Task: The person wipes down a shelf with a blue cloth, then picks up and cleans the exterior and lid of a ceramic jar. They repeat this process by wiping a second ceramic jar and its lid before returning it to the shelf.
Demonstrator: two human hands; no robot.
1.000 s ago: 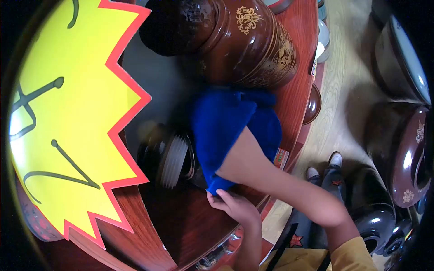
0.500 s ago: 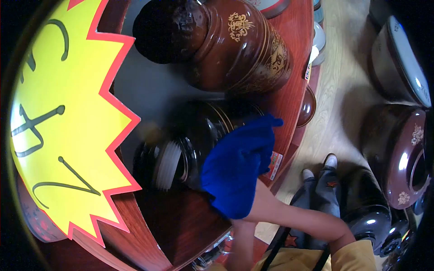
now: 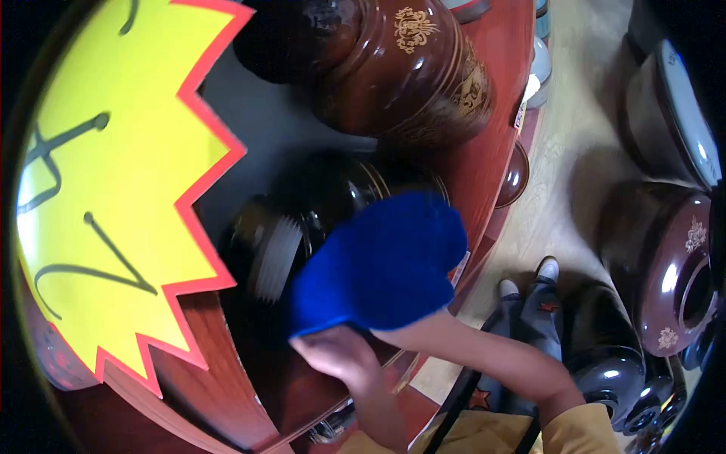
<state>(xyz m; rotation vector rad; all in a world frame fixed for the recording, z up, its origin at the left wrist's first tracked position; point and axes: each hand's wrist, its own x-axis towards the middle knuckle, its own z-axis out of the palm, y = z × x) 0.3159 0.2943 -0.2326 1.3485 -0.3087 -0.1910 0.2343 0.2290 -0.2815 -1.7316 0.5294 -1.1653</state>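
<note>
A blue cloth spreads over the near side of a glossy black jar with thin gold bands, which lies beneath it in view. My right hand is hidden under the cloth; only its forearm shows, running into the cloth's lower edge. At the cloth's lower left corner is my left hand, smeared by motion, its fingers closed at the edge and partly covered. Beside the jar's mouth end is a pale ribbed band. A brown jar with gold ornament stands just beyond.
A large yellow sign with a red zigzag border and black strokes fills the left. The red wooden shelf carries the jars. On the floor at right are a purple-brown pot, a white-rimmed basin and black jars.
The cloth has shifted and spread toward the lower left, covering more of the black jar. My left hand has come into view at its corner. The whole view has shifted slightly.
</note>
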